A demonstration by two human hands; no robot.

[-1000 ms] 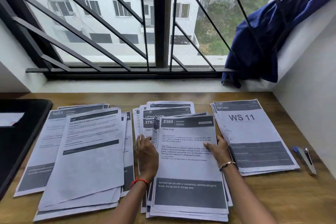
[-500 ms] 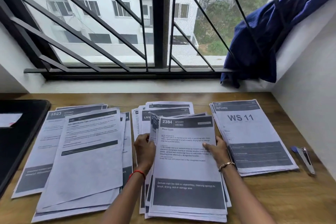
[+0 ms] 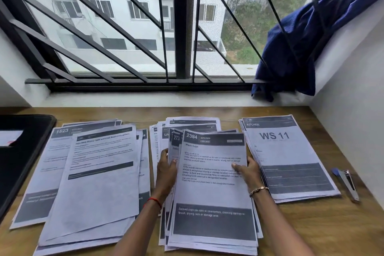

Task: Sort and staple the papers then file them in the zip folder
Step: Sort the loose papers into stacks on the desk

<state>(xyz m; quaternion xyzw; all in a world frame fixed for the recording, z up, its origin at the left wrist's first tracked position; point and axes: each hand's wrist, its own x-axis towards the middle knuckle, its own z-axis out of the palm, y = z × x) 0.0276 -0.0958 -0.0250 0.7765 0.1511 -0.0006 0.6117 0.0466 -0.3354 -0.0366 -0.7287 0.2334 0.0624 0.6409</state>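
Left fingers grip top sheet left edge; right fingers right edge.

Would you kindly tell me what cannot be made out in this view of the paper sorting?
- Head view: lower sheets, mostly covered by the 2384 sheet.
- Head view: black folder, cut off by the left edge.
- Head view: WS 11 stack, small print blurred and too small.

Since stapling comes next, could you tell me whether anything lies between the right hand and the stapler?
Yes: the WS 11 pile lies flat between the right hand and the stapler; reaching over it should work.
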